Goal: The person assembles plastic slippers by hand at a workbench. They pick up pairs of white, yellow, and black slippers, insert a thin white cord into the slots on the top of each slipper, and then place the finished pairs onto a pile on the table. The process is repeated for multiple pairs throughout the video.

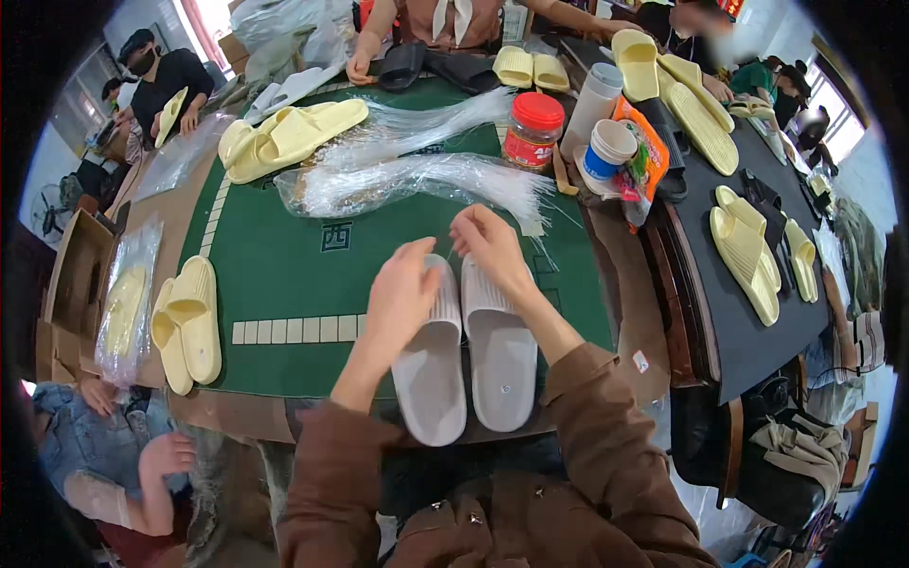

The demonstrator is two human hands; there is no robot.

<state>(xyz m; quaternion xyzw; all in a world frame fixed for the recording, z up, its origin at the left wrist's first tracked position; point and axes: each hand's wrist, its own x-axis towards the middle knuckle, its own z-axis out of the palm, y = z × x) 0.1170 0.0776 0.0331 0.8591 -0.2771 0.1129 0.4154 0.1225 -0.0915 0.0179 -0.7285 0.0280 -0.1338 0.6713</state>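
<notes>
left hand [402, 289] hiding grey slipper [431, 364] strap, fingertip grip perhaps unclear

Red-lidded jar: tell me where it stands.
In the head view the red-lidded jar stands upright at the far right of the green mat, between the clear plastic strands and the white bottle.

One view only, head-worn, fisheye, dark rim at the corners. Looks steeply down and forward over the green-topped bench [284, 275], close in. Wearer's brown sleeves enter from the lower edge; left hand [402, 293] and right hand [492, 248] sit at frame centre. Upper frame reaches the far side of the bench, edges bending outward.
</notes>
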